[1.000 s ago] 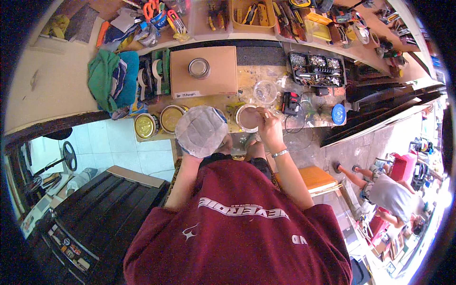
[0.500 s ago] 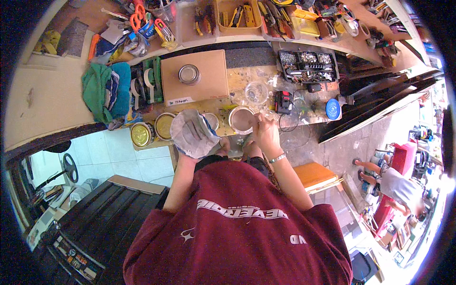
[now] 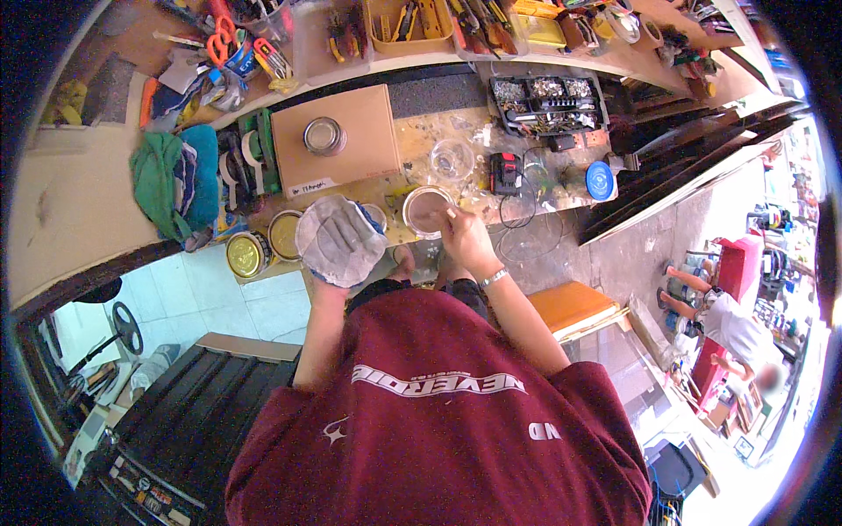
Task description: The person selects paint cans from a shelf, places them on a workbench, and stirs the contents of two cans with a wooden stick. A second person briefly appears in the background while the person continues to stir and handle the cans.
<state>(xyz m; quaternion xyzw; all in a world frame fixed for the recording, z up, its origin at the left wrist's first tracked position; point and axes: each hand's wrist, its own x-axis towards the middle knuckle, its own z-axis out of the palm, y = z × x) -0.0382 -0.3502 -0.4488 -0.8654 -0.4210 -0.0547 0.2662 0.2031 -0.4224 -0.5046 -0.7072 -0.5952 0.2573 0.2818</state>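
A rounded grey cloth piece with a dark blue edge (image 3: pixel 340 238) lies over my left hand (image 3: pixel 329 289). It covers nearly all of that hand, and only the base near the wrist shows; its fingers are hidden beneath. My right hand (image 3: pixel 467 238) is closed in a pinch at the right rim of an open can of brownish-grey liquid (image 3: pixel 426 212). Whatever sits between those fingertips is too small to make out. Partly behind the cloth stands another round container (image 3: pixel 375 216). Two more cans, one with a gold lid (image 3: pixel 246 255) and one with a yellowish top (image 3: pixel 284 235), stand to the left.
Behind the cans, a cardboard box (image 3: pixel 364 131) carries a small tin (image 3: pixel 324 136). A clear plastic tub (image 3: pixel 452 159), a red-black battery (image 3: pixel 506 174), a black screw organizer (image 3: pixel 551 103) and a blue lid (image 3: pixel 599 181) share the bench. Another person (image 3: pixel 732 324) is far right.
The whole view has shifted, so the bench sits further left and up. My right hand stays by the open can's rim, and the grey cloth now faces upward more flatly.
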